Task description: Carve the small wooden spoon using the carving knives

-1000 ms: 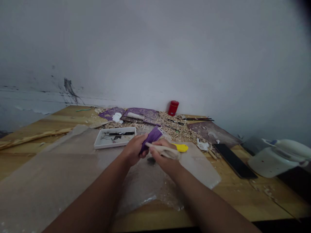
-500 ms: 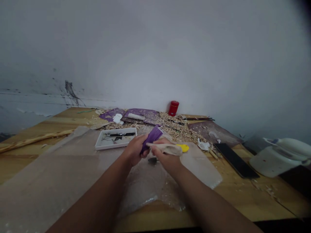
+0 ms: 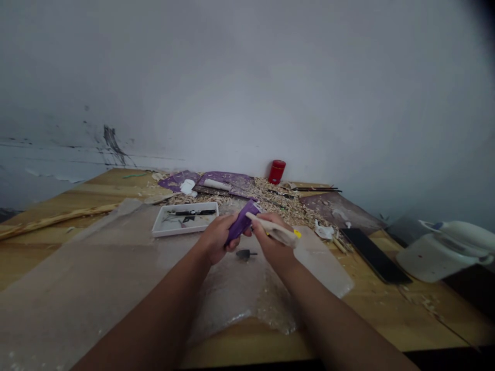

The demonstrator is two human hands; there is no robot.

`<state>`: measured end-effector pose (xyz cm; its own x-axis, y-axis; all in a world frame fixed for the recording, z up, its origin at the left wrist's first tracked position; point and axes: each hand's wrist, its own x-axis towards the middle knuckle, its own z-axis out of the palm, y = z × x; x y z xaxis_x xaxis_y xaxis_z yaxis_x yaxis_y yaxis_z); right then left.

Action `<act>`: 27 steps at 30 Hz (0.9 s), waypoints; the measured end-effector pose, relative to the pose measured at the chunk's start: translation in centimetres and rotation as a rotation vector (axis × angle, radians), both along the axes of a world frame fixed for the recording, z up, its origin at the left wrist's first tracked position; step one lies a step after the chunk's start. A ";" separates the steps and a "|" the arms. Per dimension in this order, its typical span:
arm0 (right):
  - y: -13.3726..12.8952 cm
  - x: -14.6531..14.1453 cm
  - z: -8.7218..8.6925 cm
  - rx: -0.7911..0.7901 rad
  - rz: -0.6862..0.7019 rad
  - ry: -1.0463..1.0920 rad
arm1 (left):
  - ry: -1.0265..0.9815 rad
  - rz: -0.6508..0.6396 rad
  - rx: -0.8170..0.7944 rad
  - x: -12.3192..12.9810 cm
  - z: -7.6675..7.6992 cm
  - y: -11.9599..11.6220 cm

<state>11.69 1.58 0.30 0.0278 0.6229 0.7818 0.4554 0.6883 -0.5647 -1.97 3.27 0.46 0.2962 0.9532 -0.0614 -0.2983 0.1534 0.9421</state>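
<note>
My left hand is wrapped round a purple strip, which slants up to the right over the plastic sheet. Closed round a pale, wooden-looking piece is my right hand. The pale piece's narrow end meets the purple strip near its upper part. A bit of yellow shows beside the right hand; what it belongs to is mostly hidden. Below the hands, a small dark pointed bit with a thin shank lies on the clear plastic sheet.
A white tray with small dark tools sits left of the hands. Behind are wood shavings, purple sheets and a red can. To the right lie a black phone-like slab and a white lidded pot.
My right hand and the pale piece have shifted slightly right, and the piece's tip sits higher on the purple strip. More of the dark bit shows; less of the yellow shows.
</note>
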 end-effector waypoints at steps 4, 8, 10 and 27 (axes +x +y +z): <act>-0.3 -0.4 -0.6 0.081 0.252 -0.241 | -0.004 0.106 -0.052 0.0 -0.2 0.2; 0.0 0.0 -0.7 0.144 0.171 -0.266 | -0.018 0.059 -0.033 0.0 -0.1 0.1; 0.3 0.4 -0.5 0.105 0.035 -0.183 | -0.018 0.006 -0.009 0.1 0.0 0.0; -0.1 -0.1 -0.2 0.007 0.259 -0.245 | 0.025 0.112 -0.078 0.2 0.1 0.0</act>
